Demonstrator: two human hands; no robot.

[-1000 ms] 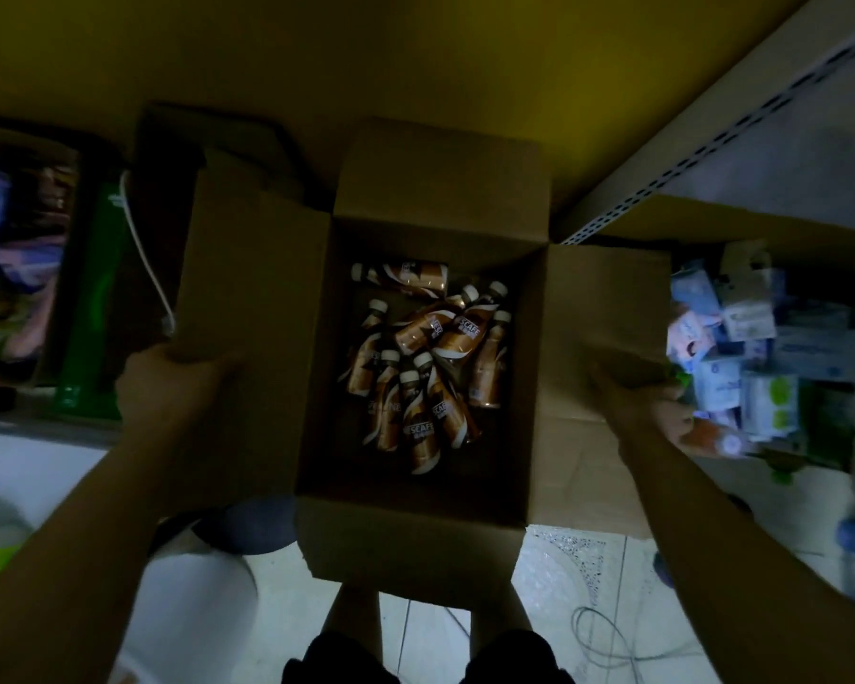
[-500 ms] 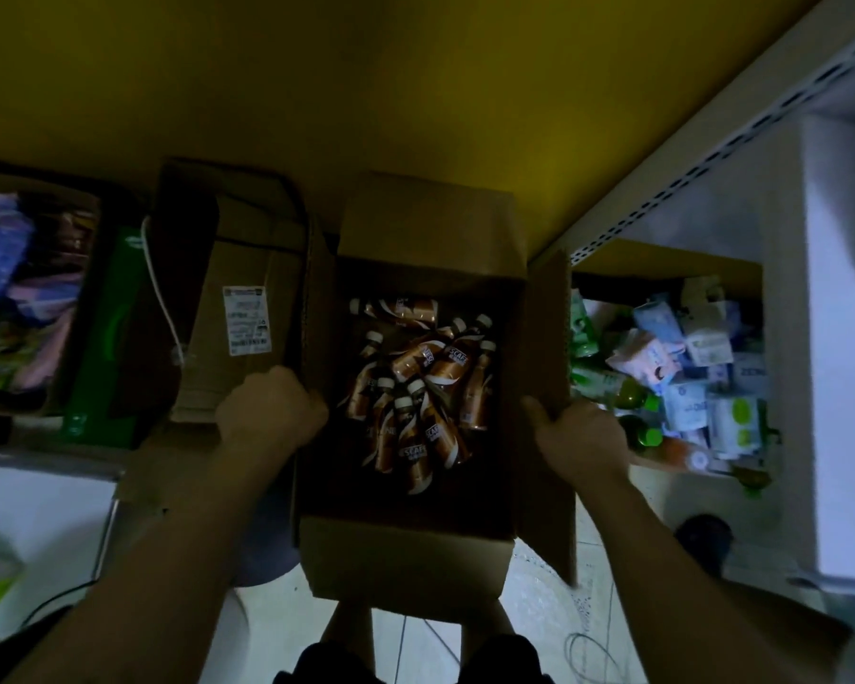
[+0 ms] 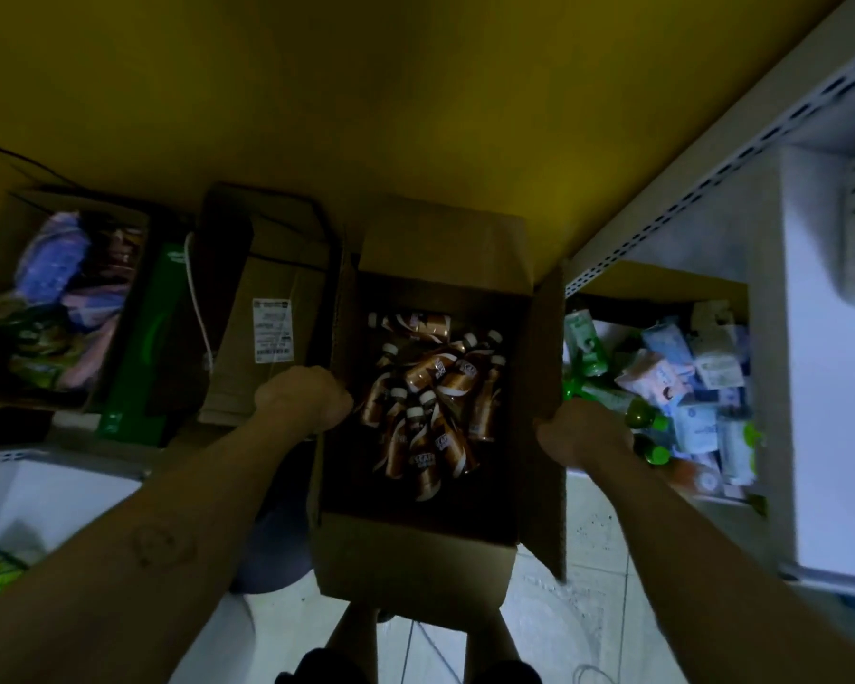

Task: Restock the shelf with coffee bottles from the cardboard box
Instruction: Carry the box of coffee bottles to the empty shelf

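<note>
1. Our left hand (image 3: 304,402) is curled over the left wall of the open brown cardboard box (image 3: 415,565); our right hand (image 3: 583,431) is curled round the box's right flap; both grip card, not a bottle.
2. The brown coffee bottles with white caps (image 3: 435,402) lie in a heap on the box floor; they are between our two hands and down below them.
3. Most bottles lie flat with their caps pointing away from us, some a bit slanted; one at the far end lies sideways.
4. The heap looks a little nearer the left hand; we think that hand has the shorter reach, down and to the right.
5. The white metal shelf (image 3: 835,412) stands on our right, past the right hand; we think the bottles must go that way.
</note>
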